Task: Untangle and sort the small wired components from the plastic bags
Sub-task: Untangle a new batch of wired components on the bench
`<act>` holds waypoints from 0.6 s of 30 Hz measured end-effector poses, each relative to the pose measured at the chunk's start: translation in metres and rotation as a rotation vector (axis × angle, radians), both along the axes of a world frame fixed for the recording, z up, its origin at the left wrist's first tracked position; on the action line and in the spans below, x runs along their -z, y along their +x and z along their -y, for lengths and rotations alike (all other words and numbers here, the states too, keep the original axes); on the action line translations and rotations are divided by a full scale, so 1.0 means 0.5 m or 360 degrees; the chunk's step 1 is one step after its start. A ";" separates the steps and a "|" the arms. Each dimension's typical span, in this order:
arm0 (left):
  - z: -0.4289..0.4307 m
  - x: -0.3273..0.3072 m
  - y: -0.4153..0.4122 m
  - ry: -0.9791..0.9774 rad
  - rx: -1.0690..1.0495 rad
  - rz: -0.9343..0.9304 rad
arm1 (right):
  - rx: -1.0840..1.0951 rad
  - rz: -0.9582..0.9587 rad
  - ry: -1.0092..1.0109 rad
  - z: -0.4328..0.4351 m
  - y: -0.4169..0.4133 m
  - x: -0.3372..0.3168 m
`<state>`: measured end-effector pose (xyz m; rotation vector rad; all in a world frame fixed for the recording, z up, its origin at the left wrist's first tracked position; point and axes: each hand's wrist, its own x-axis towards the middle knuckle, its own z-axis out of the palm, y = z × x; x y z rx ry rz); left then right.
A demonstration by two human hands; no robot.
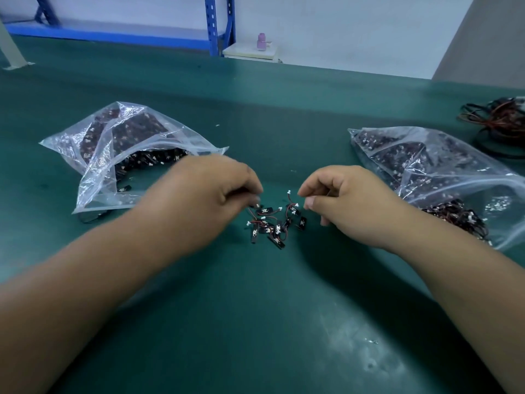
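We work at a wide dark green bench (255, 322) under a plain white wall (355, 29), with a blue metal shelving rack (211, 24) behind its far edge. A crumpled clear plastic bag on the left (119, 155) and a second clear plastic bag on the right (443, 172) lie well apart, both full of dark parts, and some spill from the right bag's mouth. A coil of black and red wires (497, 120) sits at the far right.

Our left hand (204, 191), blurred, curls onto the small heap of black wired components (274, 224) between the bags. We cannot tell whether its grip pinches one. Our right hand (349, 200) hovers beside the heap, thumb and forefinger nearly together, and its grip is likewise unclear. A small pink bottle (262, 42) stands beyond the bench.
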<state>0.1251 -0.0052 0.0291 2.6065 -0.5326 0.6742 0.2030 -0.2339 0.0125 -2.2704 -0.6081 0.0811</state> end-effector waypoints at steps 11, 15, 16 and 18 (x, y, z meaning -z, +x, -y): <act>0.008 0.058 0.026 -0.0984 0.0289 -0.0527 | 0.0062 -0.0039 0.0180 -0.009 -0.012 0.005; -0.002 0.063 0.040 -0.1445 0.0207 -0.0494 | -0.0269 0.0012 -0.0285 -0.026 -0.042 0.025; -0.004 0.067 0.043 -0.1491 0.0191 -0.0498 | -0.0338 0.0051 -0.0400 -0.034 -0.051 0.028; -0.006 0.073 0.047 -0.1531 0.0184 -0.0518 | -0.0381 0.0175 -0.0614 -0.053 -0.064 0.039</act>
